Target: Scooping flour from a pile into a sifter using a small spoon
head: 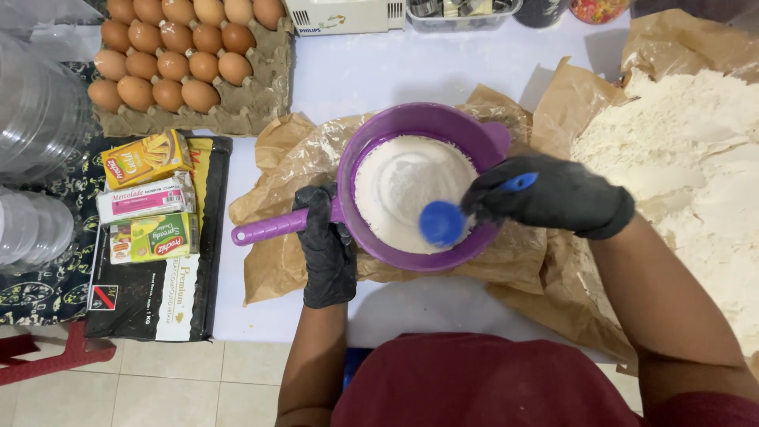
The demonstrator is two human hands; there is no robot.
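A purple sieve with a long handle sits over brown paper and holds a mound of white flour. My left hand, in a black glove, grips the sieve's handle where it joins the bowl. My right hand, also black-gloved, holds a blue scoop by its handle, with the scoop's round cup over the flour at the sieve's near right side.
A big heap of flour lies on brown paper at the right. A tray of brown eggs stands at the back left. Small boxes rest on a black bag at the left, beside stacked clear plastic lids.
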